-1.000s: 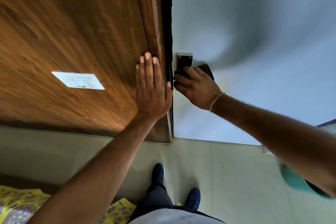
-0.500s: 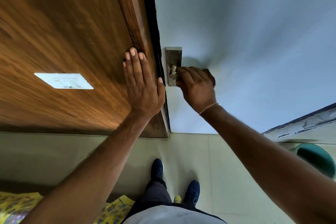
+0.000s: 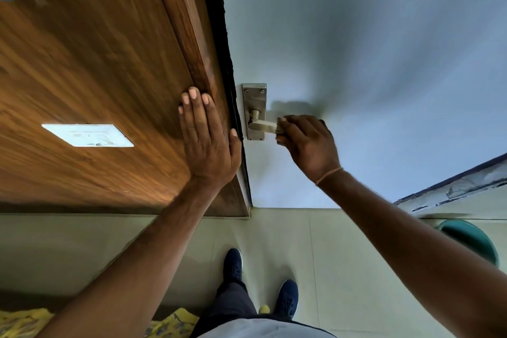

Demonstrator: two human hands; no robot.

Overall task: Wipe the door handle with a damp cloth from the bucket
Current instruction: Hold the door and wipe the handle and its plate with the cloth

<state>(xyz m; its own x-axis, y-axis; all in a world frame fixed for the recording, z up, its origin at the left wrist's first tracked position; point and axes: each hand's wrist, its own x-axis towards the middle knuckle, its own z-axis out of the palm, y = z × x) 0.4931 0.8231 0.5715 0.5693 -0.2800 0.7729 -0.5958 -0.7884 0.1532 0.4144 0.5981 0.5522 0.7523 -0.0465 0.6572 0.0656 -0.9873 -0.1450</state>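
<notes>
A metal lever door handle (image 3: 262,125) on its backplate (image 3: 253,96) is fixed to the pale blue door (image 3: 356,49). My right hand (image 3: 310,145) is closed around the lever's outer end. Only a dark sliver of the cloth (image 3: 321,121) shows behind the fingers; the rest is hidden in the fist. My left hand (image 3: 208,140) lies flat with fingers straight on the brown wooden panel (image 3: 96,63) just left of the door's edge and holds nothing. The teal bucket (image 3: 472,239) stands on the floor at the lower right, partly behind my right forearm.
A white switch plate (image 3: 87,135) sits on the wooden panel to the left. My dark blue shoes (image 3: 233,265) stand on pale floor tiles below the door. Yellow patterned fabric (image 3: 24,321) lies at the bottom left. A worn ledge (image 3: 452,189) runs along the right.
My right hand slid from the backplate outward along the lever to its end, uncovering the plate and the lever's base. The brown cloth, visible before, is now mostly hidden. My left hand stays flat.
</notes>
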